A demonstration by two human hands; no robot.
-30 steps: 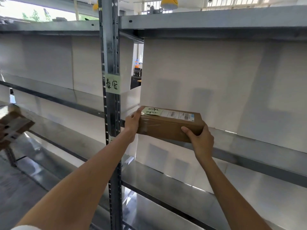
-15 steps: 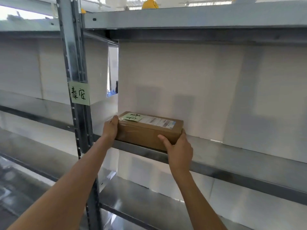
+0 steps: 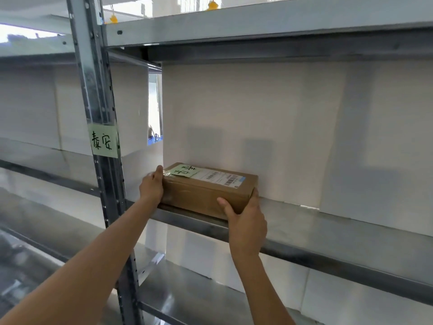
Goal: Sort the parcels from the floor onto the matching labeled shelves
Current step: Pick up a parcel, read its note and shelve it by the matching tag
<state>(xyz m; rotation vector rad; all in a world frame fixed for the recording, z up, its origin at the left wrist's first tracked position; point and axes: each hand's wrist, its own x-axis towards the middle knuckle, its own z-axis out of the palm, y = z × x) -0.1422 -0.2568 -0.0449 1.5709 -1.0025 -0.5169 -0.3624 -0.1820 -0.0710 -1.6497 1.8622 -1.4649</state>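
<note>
A brown cardboard parcel (image 3: 201,195) with a green handwritten note and a white barcode label on top rests on the metal shelf (image 3: 328,228), close to its left end. My left hand (image 3: 151,187) presses against the parcel's left end. Around the parcel's front right corner, my right hand (image 3: 246,221) keeps its grip. A green paper label (image 3: 103,140) with handwritten characters is taped to the steel upright (image 3: 96,90) just left of the parcel.
White boards (image 3: 281,125) back the shelf behind the parcel. Another shelf (image 3: 257,22) runs overhead and a lower one (image 3: 199,299) lies beneath. More shelving (image 3: 35,148) extends to the left of the upright. A narrow gap (image 3: 154,109) shows the room behind.
The parcel went from held in front of the shelf to resting on it, pushed further back toward the white board. Both hands stayed on it.
</note>
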